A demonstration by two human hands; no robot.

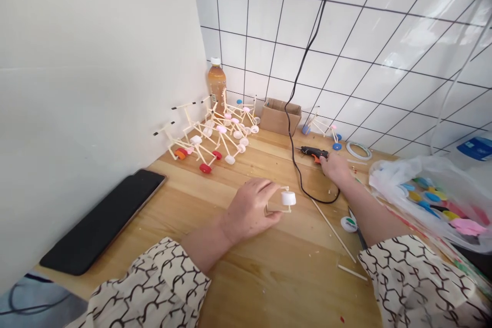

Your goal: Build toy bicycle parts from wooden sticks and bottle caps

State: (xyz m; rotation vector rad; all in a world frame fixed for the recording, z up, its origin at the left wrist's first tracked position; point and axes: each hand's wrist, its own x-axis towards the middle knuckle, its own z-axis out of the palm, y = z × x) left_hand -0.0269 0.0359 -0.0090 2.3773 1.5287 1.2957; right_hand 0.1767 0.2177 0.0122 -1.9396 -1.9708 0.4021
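Observation:
My left hand is closed on a small frame of thin wooden sticks, above the middle of the table. A white bottle cap sits between the frame's stick ends, just past my fingertips. To the right and farther back, my right hand grips a black hot glue gun with an orange trigger. The gun lies low at the tabletop, its nozzle pointing left. Its handle is mostly hidden by my fingers.
Several stick-and-cap tricycle models stand at the back left, near a drink bottle and cardboard box. A black cable loops across the table. A phone lies left; a plastic bag of caps lies right.

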